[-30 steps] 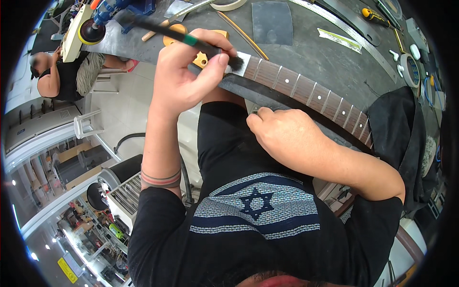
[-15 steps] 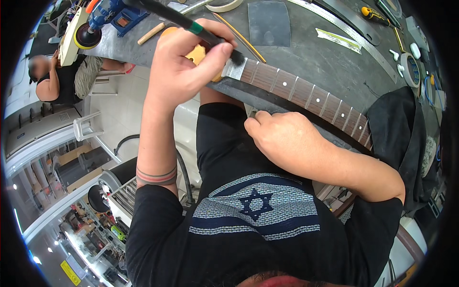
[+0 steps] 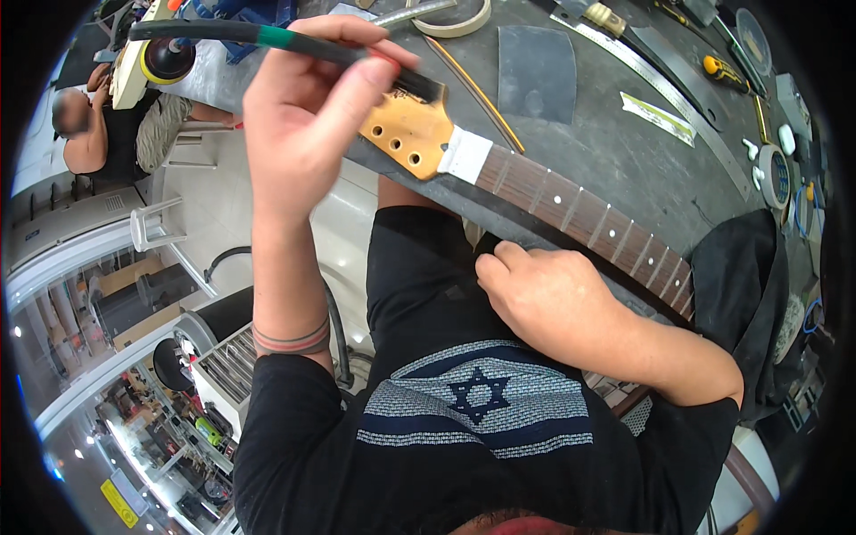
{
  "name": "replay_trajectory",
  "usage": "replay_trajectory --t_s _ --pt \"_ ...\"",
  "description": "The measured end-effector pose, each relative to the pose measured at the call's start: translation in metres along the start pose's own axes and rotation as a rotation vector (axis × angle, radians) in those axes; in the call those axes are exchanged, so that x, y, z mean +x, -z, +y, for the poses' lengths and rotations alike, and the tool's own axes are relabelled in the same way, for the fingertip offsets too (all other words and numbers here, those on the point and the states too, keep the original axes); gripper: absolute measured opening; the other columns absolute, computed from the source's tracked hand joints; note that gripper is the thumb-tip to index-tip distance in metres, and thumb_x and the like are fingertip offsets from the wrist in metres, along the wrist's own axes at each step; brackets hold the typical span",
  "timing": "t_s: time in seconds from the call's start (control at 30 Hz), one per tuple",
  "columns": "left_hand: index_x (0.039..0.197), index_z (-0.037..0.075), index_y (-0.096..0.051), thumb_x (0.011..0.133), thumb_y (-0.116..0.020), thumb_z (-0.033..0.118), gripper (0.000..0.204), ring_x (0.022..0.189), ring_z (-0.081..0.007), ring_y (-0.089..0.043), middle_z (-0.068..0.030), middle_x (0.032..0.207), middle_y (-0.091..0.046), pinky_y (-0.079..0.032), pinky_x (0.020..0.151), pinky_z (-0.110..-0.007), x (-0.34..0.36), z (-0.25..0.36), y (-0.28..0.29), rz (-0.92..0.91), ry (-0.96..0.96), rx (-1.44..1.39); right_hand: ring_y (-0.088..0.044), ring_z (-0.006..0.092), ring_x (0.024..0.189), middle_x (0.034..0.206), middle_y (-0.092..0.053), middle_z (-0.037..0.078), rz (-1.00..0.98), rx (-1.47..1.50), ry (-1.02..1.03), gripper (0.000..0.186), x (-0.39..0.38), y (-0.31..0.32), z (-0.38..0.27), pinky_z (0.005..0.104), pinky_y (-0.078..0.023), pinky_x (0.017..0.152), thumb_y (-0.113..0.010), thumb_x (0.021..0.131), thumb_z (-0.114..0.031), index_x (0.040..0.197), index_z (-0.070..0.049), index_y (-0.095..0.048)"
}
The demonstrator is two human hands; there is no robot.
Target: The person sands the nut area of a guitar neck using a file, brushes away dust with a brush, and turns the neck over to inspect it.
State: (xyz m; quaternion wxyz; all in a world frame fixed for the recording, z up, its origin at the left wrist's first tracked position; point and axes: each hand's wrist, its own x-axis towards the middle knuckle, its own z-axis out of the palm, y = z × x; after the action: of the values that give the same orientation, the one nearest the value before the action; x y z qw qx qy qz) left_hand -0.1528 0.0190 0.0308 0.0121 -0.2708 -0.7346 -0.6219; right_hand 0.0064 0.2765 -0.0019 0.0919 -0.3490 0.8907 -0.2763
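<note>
My left hand [image 3: 299, 125] grips a black brush [image 3: 209, 32] with a green band, its thumb against the handle. The dark bristles are over the guitar neck's yellow-wood headstock [image 3: 426, 134], which has several round peg holes. White tape [image 3: 466, 156] covers the neck between headstock and fretboard. The dark wooden fretboard [image 3: 584, 214], with metal frets and pale dots, runs down to the right. My right hand [image 3: 546, 290] is closed below the neck, by the bench edge in front of my shirt. What its fingers hold, if anything, is hidden.
On the grey bench [image 3: 606, 147] lie a pencil [image 3: 473, 89], a dark sheet [image 3: 537, 73], a steel ruler [image 3: 655, 94] and a yellow-black screwdriver [image 3: 725, 73]. Black cloth [image 3: 736, 276] lies around the neck's right end. Another person [image 3: 116, 134] sits at far left.
My left hand has moved the brush left, from the taped spot beside the fretboard to the headstock. My right hand stays closed below the neck; the whole view has shifted slightly.
</note>
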Motion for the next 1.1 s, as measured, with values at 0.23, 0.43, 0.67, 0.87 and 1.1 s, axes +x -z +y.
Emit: replay_trajectory --t_s 0.23,0.43,0.67,0.87,1.1 --pt "0.122 -0.005 -0.066 0.104 -0.073 0.002 0.020 0.102 -0.0295 -0.080 -0.0255 0.110 -0.081 -0.064 0.094 -0.040 -0.009 -0.001 0.010 -0.282 0.066 0.050 -0.078 0.0266 0.072 0.088 -0.067 0.011 -0.061 0.078 -0.060 0.017 0.004 0.007 0.001 0.0394 -0.063 0.060 -0.073 0.088 -0.007 0.101 -0.004 -0.063" --pt "0.109 -0.003 -0.070 0.094 -0.079 0.000 0.018 0.092 -0.0321 -0.081 -0.0238 0.100 -0.083 -0.063 0.081 -0.042 -0.013 -0.005 -0.014 -0.263 -0.068 0.042 -0.076 0.0201 0.068 0.089 -0.066 0.008 -0.112 0.089 -0.083 0.023 0.010 0.012 0.001 0.0355 -0.061 0.055 -0.074 0.088 -0.010 0.107 -0.003 -0.065" --pt "0.103 0.001 -0.072 0.092 -0.078 0.007 0.014 0.082 -0.0272 -0.078 -0.0231 0.101 -0.085 -0.058 0.072 -0.037 -0.020 -0.011 -0.005 -0.153 -0.088 -0.040 -0.076 0.0222 0.067 0.093 -0.069 0.009 -0.166 0.114 -0.122 0.033 0.011 0.014 0.001 0.0371 -0.061 0.055 -0.076 0.093 -0.014 0.123 -0.001 -0.069" --pt "0.111 0.001 -0.073 0.094 -0.079 0.000 0.018 0.085 -0.0267 -0.078 -0.0235 0.105 -0.085 -0.059 0.076 -0.038 -0.039 -0.007 0.007 -0.250 -0.045 -0.133 -0.078 0.0229 0.070 0.094 -0.069 0.010 -0.171 0.123 -0.132 0.032 0.015 0.017 -0.002 0.0372 -0.062 0.057 -0.077 0.095 -0.014 0.123 0.000 -0.069" --pt "0.113 0.000 -0.069 0.095 -0.076 0.002 0.019 0.081 -0.0254 -0.075 -0.0193 0.096 -0.082 -0.058 0.074 -0.037 -0.044 -0.006 0.000 -0.216 -0.073 -0.069 -0.077 0.0241 0.069 0.092 -0.069 0.010 -0.145 0.058 -0.119 0.030 0.018 0.016 -0.006 0.0382 -0.062 0.057 -0.080 0.098 -0.015 0.123 -0.001 -0.070"
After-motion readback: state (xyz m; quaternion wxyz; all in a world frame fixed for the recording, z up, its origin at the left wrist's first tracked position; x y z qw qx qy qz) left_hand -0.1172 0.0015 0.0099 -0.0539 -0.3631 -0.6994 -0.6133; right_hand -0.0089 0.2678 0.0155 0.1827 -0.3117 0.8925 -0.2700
